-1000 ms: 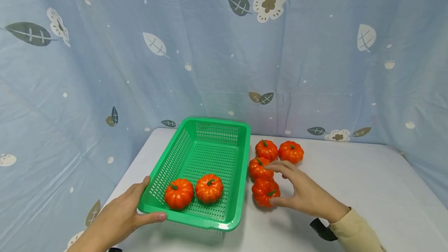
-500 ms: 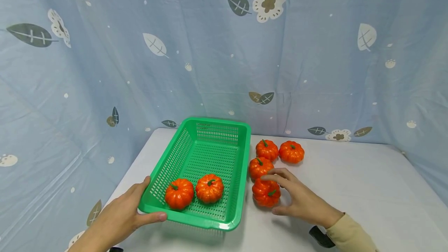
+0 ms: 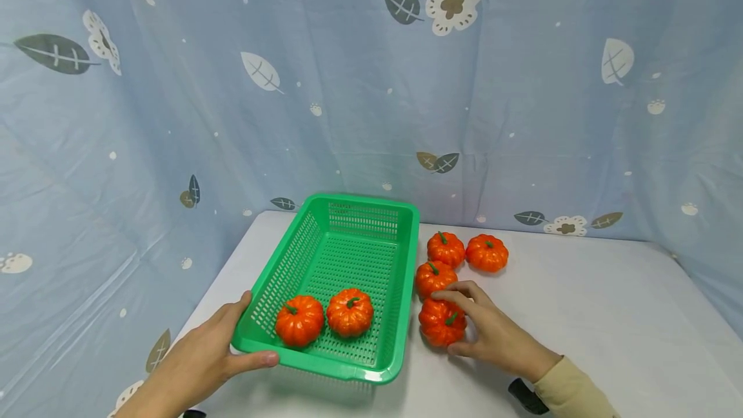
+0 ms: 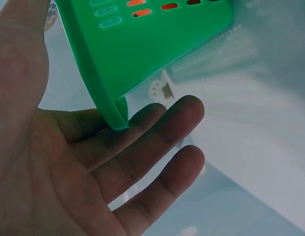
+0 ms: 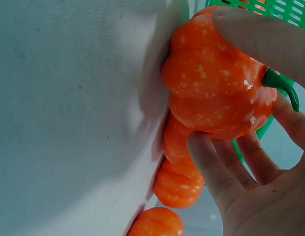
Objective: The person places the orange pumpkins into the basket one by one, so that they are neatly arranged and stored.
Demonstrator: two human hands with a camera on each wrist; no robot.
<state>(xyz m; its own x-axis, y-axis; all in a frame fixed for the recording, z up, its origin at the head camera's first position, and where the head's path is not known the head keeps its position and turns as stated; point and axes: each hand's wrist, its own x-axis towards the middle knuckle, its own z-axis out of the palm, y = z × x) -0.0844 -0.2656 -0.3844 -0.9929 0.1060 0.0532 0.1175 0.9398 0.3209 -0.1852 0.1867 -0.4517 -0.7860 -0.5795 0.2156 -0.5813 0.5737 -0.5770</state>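
Observation:
At the near left corner of a green plastic basket [image 3: 316,364], my left hand [image 3: 200,353] holds the rim, thumb along the front edge and fingers on the left side. In the left wrist view the basket's corner [image 4: 142,54] lies between thumb and fingers. Two orange toy pumpkins, one on the left [image 3: 298,321] and one on the right [image 3: 350,313], sit inside at the near end. Right of the basket, my right hand [image 3: 502,334] grips the nearest pumpkin [image 5: 216,83] on the table, thumb on one side and fingers on the other; its green stem shows.
Behind the gripped pumpkin stand three more: one close to it [image 3: 434,278], one at the back [image 3: 445,249] and one to the right [image 3: 487,253]. The white table [image 3: 592,302] runs back to a blue patterned curtain [image 3: 348,95].
My right hand has come down and nearer, from over two pumpkins to around the nearest one, and its fingers have closed in on it. The left hand and basket stay put.

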